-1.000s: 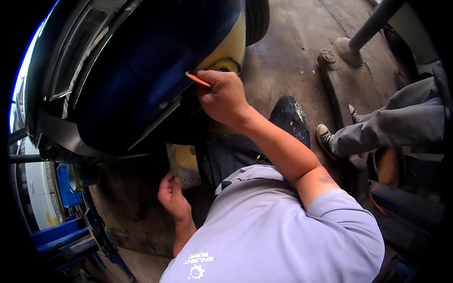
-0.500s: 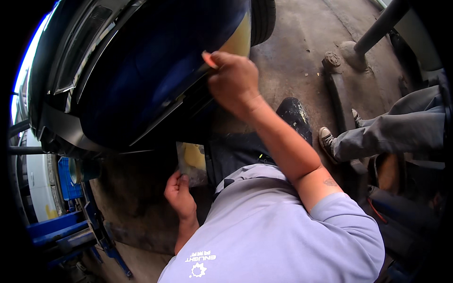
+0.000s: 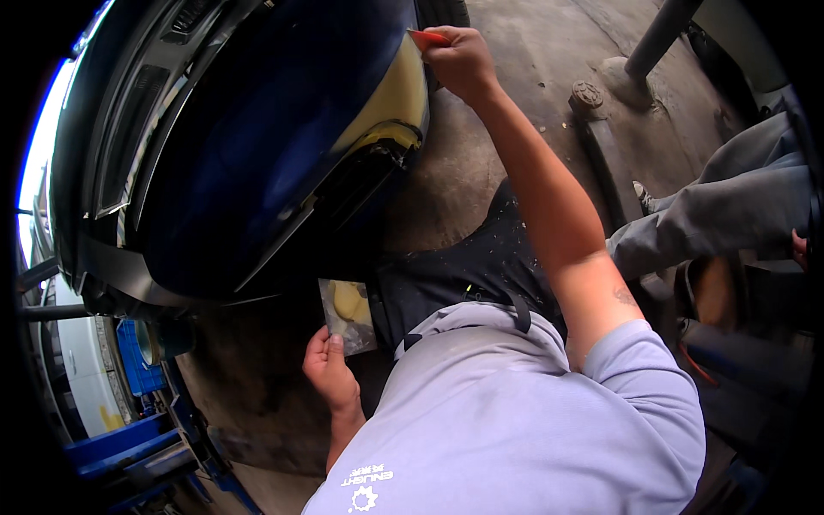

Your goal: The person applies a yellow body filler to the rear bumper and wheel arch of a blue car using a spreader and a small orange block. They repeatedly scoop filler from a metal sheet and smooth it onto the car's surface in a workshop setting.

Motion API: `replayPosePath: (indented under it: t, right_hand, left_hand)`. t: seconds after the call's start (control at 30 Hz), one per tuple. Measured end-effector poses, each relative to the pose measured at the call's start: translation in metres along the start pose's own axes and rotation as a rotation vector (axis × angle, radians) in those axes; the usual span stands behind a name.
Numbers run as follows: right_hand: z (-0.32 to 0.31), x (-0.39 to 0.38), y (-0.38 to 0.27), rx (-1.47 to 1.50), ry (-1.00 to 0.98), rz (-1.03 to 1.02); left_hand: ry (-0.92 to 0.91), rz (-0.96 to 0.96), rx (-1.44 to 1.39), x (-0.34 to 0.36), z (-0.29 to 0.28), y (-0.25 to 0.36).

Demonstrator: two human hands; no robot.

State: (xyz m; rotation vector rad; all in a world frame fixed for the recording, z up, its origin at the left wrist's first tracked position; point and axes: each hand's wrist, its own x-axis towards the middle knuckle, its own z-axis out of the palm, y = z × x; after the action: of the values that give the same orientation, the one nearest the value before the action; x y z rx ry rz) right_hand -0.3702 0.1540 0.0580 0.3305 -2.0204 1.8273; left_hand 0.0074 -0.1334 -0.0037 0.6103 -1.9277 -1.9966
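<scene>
Up at the dark blue car bumper, my right hand grips an orange-red putty spreader. The spreader's edge is at the upper part of a smooth yellow filler patch on the bumper's corner; whether it touches is hard to tell. Low and to the left, my left hand pinches a flat grey mixing board by its near edge, thumb on top. A lump of yellow putty lies on the board, beside my dark trousers.
A tyre stands just beyond the bumper corner. To the right are a metal floor arm, a dark post and another person's grey-trousered legs. A blue crate and a blue metal frame are at the left.
My right hand has moved up and away with the spreader, toward the top of the patch, uncovering more yellow filler. The left hand and board have shifted only slightly in view.
</scene>
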Motion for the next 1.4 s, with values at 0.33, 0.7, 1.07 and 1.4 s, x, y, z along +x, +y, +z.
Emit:
replayPosePath:
  t: [0.33,0.7,1.07,1.4]
  right_hand:
    - [0.087,-0.117,-0.09,-0.415,-0.069,-0.202]
    - [-0.042,-0.013,-0.036,0.296,-0.097,0.18]
    - [-0.003,0.067,0.051,0.174,-0.043,0.195]
    - [-0.003,0.003,-0.016,0.245,-0.133,0.174]
  left_hand:
    - [-0.037,-0.018,0.148,0.003,0.012,-0.003]
    - [-0.014,-0.023,0.093,-0.007,0.018,0.001]
    - [-0.093,-0.011,0.094,-0.005,0.031,0.005]
    - [-0.086,-0.066,0.069,-0.009,0.025,0.001]
